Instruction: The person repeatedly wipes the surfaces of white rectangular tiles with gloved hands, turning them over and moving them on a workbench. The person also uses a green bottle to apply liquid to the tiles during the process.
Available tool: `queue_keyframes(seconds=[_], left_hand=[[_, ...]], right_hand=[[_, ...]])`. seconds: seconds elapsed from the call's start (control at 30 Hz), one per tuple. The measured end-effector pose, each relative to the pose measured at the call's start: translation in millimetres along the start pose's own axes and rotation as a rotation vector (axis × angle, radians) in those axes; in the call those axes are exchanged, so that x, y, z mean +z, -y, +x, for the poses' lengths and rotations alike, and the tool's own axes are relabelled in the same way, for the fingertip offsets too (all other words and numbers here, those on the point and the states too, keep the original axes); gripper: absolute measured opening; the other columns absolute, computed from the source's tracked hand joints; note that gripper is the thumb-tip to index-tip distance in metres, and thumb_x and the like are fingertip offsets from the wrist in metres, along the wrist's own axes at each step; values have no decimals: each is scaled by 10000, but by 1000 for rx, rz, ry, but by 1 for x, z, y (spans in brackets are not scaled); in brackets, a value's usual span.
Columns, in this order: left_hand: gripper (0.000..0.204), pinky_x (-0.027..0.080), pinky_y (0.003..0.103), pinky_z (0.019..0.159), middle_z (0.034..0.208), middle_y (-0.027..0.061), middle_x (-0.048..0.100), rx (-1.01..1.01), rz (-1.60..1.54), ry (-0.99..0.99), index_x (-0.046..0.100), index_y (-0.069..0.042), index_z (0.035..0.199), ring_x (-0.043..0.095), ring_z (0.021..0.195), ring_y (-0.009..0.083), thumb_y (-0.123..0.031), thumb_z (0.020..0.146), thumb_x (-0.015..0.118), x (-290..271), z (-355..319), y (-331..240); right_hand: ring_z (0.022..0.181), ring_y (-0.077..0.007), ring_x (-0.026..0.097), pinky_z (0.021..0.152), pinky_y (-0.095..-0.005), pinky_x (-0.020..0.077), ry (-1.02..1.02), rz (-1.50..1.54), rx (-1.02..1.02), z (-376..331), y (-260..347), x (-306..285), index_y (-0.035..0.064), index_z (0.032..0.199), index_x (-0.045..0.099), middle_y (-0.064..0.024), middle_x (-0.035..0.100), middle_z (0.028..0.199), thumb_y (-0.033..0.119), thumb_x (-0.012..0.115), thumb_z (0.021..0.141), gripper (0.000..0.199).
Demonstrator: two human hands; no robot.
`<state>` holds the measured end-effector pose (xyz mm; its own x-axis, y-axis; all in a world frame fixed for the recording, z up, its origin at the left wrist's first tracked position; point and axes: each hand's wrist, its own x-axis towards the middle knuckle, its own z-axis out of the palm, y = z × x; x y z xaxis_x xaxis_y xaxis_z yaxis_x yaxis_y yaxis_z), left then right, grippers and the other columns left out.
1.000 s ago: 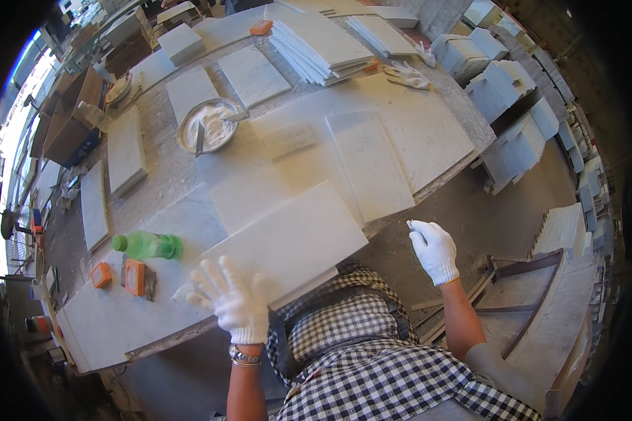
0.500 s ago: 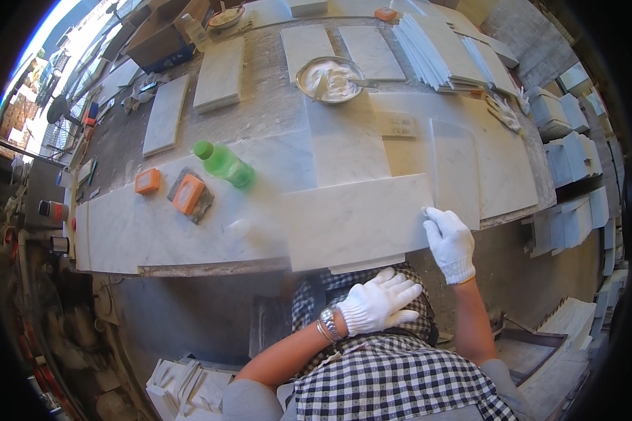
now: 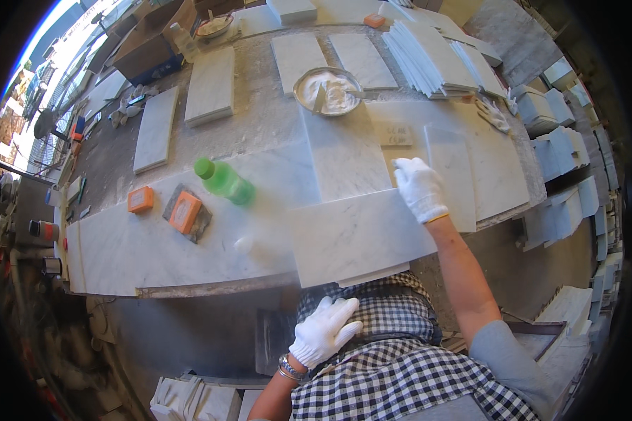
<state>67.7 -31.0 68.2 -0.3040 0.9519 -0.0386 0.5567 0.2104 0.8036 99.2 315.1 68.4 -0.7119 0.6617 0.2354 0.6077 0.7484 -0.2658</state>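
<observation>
Legible text: none.
Small pale stone slab [image 3: 395, 133], between 1 and 2 o'clock from view centre: dark characters, unreadable.

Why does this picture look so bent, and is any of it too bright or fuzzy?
Head view: the wide lens seems to bow the table's front edge, with black corners around; head view, upper left: daylight glares nearly white; head view, middle: the green bottle looks slightly hazy, while the right hand appears fairly clear.
</observation>
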Motion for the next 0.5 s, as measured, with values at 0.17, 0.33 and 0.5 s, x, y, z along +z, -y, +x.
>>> queue_keyframes(seconds=[0.17, 0.33, 0.5], left_hand=[[481, 546, 377, 838, 1192, 134, 655, 273, -27, -114, 605, -52, 1278, 617, 1049, 331, -325, 895, 708, -23, 24, -9], [640, 243, 616, 1171, 1388, 212, 574, 66, 367, -226, 570, -47, 1356, 486, 1323, 457, -451, 879, 710, -34, 74, -2], [822, -4, 753, 1144, 1595, 261, 333, -108, 680, -136, 503, -90, 1459, 194, 1491, 525, -667, 879, 585, -33, 130, 14]], right_hand=[[961, -348, 691, 844, -424, 552, -71, 25, 156, -30, -103, -33, 67, 1129, 722, -172, 720, 1046, 205, 657, 921, 258], [1036, -335, 695, 915, -389, 542, -17, 240, 283, -57, -119, -27, 37, 1140, 728, -191, 725, 1112, 191, 667, 908, 285], [1051, -357, 676, 928, -414, 529, -15, 287, 207, -9, -97, -18, 49, 1179, 714, -193, 709, 1131, 203, 658, 901, 323]])
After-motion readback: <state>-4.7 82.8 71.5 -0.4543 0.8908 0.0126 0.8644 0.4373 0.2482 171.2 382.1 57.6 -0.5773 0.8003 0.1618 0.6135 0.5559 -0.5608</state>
